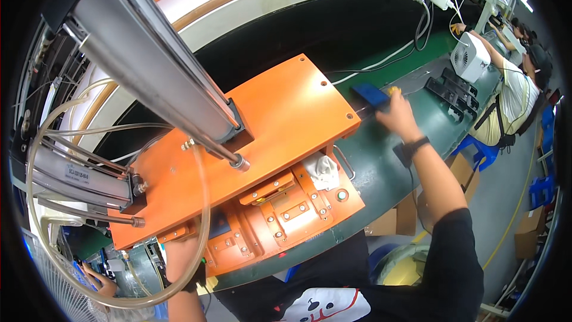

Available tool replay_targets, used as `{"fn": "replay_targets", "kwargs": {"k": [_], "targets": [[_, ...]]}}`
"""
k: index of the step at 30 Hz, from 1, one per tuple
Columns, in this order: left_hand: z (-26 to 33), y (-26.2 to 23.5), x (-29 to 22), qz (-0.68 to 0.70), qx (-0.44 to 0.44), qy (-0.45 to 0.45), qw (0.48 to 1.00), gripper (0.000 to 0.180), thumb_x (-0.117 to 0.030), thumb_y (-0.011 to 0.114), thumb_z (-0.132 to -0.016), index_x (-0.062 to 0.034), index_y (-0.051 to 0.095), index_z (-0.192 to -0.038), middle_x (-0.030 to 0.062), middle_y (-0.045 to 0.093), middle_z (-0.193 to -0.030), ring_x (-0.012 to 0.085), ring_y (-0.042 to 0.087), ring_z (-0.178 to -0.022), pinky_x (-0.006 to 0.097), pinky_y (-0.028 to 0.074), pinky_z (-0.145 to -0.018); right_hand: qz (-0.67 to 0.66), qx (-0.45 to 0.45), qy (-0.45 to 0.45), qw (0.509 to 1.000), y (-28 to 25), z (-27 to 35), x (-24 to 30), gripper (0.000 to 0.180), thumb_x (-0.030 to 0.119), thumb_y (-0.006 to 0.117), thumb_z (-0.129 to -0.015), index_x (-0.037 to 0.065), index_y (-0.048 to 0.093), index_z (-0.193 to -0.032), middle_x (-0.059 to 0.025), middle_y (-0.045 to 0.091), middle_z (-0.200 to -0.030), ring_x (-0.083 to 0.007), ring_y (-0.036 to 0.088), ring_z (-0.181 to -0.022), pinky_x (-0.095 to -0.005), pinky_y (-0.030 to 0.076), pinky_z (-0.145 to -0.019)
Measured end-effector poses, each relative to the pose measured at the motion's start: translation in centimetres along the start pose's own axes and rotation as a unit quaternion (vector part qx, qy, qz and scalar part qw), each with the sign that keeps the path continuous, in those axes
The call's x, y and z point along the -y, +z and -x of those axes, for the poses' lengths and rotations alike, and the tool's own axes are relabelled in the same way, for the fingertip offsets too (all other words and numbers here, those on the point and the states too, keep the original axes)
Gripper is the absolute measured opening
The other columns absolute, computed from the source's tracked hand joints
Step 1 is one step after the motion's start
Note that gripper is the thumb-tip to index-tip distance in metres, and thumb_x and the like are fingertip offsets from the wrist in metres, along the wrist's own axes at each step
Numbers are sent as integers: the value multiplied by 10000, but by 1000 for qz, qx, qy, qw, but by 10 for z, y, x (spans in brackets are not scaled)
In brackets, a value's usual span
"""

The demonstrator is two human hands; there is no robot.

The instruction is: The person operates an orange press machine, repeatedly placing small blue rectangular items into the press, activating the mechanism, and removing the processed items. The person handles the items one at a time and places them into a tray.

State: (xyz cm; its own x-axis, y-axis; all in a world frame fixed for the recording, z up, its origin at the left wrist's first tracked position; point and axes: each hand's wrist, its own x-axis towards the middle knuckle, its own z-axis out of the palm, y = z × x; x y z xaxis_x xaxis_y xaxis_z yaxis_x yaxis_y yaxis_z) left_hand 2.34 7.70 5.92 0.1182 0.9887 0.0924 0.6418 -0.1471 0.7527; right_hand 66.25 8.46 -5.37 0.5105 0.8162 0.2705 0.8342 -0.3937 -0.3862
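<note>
My right hand reaches out past the right end of an orange pneumatic press. Its fingers are closed on a dark blue flat rectangular piece, slightly blurred, above the green bench. Something yellow shows at a fingertip. My left hand is at the press's front left corner, its fingers hidden under the upper plate and behind a clear hose. Near it, another blue piece sits in the orange lower fixture, partly covered. A white cloth lies at the fixture's right end.
Large metal cylinders rise from the press. Black plastic parts and a white fan unit stand on the bench to the right. A co-worker sits beyond them. Cardboard boxes are below the bench edge.
</note>
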Motion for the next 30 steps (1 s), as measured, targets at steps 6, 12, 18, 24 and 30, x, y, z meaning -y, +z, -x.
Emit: {"fn": "replay_targets", "kwargs": {"k": [6,12,18,24,30], "targets": [[44,16,17,-37,-34,57,997,393,-133,663,-991,49,636,-1339,162,682,-1236,279,641,-1147,411,497,-1005,33,-157,-104,981,77,-115,-3,672,298,843,-814,-30,582,-1339,-279,667,-1232,-455,632,-1161,-506,524,-1010],[77,43,64,91,-81,72,990,371,-168,544,-1090,41,571,-1395,103,643,-1092,169,605,-923,324,489,-821,-90,46,-255,962,88,-80,144,341,243,782,-869,68,732,-1157,-230,717,-1223,-462,640,-1156,-515,550,-945],[71,56,75,140,-132,149,970,350,-156,525,-1075,16,584,-1373,130,638,-1280,54,545,-620,227,455,-547,-106,34,-252,961,73,-49,108,290,211,762,-891,47,726,-1128,-248,709,-1206,-452,651,-1140,-497,553,-932],[80,56,67,200,-143,142,959,395,-292,551,-1068,30,665,-1264,205,652,-1329,351,557,-1241,453,417,-1081,-163,80,-339,923,-27,3,95,212,141,719,-931,15,713,-1101,-260,700,-1140,-435,670,-1092,-469,554,-902],[83,49,53,201,-173,190,945,390,-260,571,-1048,44,676,-1267,224,652,-1361,385,565,-1325,459,425,-1151,-184,74,-210,957,-165,123,86,128,100,616,-1014,-22,648,-994,-126,643,-845,-278,626,-777,-360,497,-710]]}}
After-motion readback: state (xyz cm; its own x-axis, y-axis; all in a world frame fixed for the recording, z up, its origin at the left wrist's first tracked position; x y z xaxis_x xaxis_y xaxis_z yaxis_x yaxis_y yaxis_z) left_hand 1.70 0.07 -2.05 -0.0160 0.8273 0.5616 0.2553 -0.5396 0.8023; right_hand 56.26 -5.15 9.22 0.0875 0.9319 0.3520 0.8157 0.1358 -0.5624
